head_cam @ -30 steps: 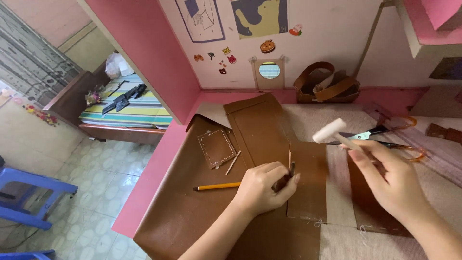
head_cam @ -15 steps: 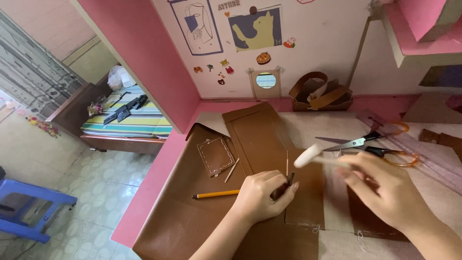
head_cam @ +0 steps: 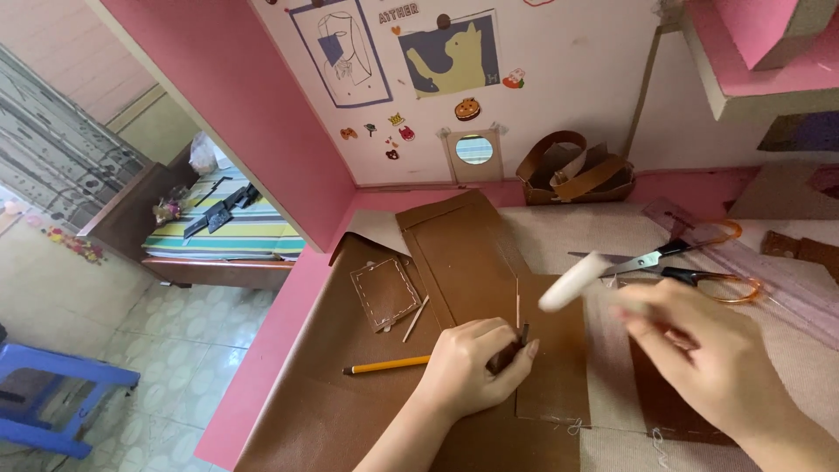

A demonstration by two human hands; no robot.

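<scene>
Our left hand (head_cam: 476,371) has its fingers clamped on a small dark punch, upright on the brown leather (head_cam: 472,262). Our right hand (head_cam: 699,358), fingers closed round a white mallet (head_cam: 572,281), holds it raised and blurred. No punched holes are visible here yet, we judge.

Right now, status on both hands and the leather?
Left hand pinning a small dark tool upright on the brown leather. Right hand swinging a white mallet, blurred. Scissors lie beyond.

wall: blue-outlined portrait sheet (head_cam: 339,52); blue-and-yellow cat poster (head_cam: 450,54) | below: small coloured stickers (head_cam: 391,133)
</scene>
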